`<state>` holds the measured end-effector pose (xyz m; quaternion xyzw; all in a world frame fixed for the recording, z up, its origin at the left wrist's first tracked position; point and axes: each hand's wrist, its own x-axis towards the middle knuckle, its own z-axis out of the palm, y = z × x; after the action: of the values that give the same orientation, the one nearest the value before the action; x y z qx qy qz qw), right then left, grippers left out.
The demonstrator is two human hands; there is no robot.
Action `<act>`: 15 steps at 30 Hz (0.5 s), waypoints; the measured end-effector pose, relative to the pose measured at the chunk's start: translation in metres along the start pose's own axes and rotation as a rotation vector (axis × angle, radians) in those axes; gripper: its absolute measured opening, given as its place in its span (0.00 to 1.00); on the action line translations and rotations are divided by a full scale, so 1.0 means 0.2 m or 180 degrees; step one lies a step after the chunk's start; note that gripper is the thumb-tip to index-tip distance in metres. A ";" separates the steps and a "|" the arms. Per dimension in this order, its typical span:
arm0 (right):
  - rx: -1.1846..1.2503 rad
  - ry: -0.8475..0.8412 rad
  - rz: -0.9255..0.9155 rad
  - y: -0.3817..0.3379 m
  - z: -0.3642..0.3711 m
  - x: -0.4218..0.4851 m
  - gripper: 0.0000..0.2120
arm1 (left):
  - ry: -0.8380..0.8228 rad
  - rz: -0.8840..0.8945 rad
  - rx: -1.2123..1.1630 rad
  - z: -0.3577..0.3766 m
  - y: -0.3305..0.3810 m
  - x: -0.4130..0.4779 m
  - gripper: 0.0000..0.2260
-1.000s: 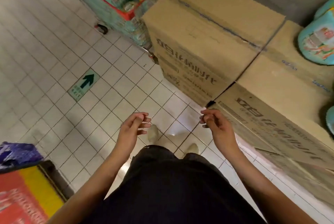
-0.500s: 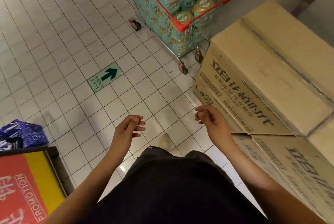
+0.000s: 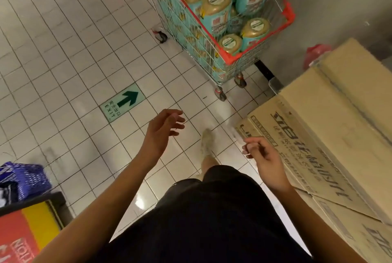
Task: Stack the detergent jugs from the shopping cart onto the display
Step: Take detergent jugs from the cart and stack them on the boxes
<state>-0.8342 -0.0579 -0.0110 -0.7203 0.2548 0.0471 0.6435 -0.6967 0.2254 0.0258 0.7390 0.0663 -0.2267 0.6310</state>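
Dark shorts (image 3: 212,220) fill the bottom, w/ both bare forearms reaching fwd over them. The right hand (image 3: 266,162) is lower and nearer the body. Its fingers (image 3: 251,146) are loosely curled inward, tips close together, holding nothing and touching nothing. The left hand (image 3: 162,130) is a bit further out. Its fingers (image 3: 177,119) are relaxed, slightly bent and a little spread, also w/ nothing in them. Btwn the two sets of fingers, down on the white tile floor (image 3: 63,71), is a pale shoe (image 3: 207,141), blurred.

Just right of the right fingers are stacked cardboard boxes (image 3: 331,135) w/ dark print on the sides and taped tops. The knuckles are near the box side, but can't tell if they touch it. Far left of the left fingers, at the frame edge, is a blue plastic basket (image 3: 23,178), w/ a red & yellow sign (image 3: 25,233) nearer the body. Just beyond the left fingertips, to their left, a green arrow sticker (image 3: 123,102) marked EXIT lies on the tiles.

Well ahead of both hands' fingers, up and to the right, a wire shopping cart (image 3: 230,60) w/ red rim stands on castors next to a grey wall (image 3: 339,8). The detergent jugs (image 3: 216,6) are in it: teal bodies, gold caps, upright, packed close, more showing thru the wire lower down. None in either hand. Right of the cart, beyond the boxes, is sth red (image 3: 316,54), can't tell what.
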 end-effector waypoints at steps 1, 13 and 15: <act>-0.0004 0.0010 -0.0015 -0.04 0.01 0.08 0.13 | 0.0018 0.0015 0.0002 -0.01 0.04 0.08 0.11; 0.0089 -0.0324 0.0025 -0.63 0.33 1.35 0.12 | 0.0405 -0.0408 0.0291 -0.35 0.36 0.91 0.10; 0.0094 -0.0323 -0.0058 -0.74 0.38 1.53 0.12 | 0.0432 -0.0446 0.0312 -0.44 0.41 1.05 0.10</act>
<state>-0.4867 -0.0739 -0.0115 -0.7097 0.2161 0.0739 0.6665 -0.4569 0.2541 0.0210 0.7762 0.1492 -0.2227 0.5707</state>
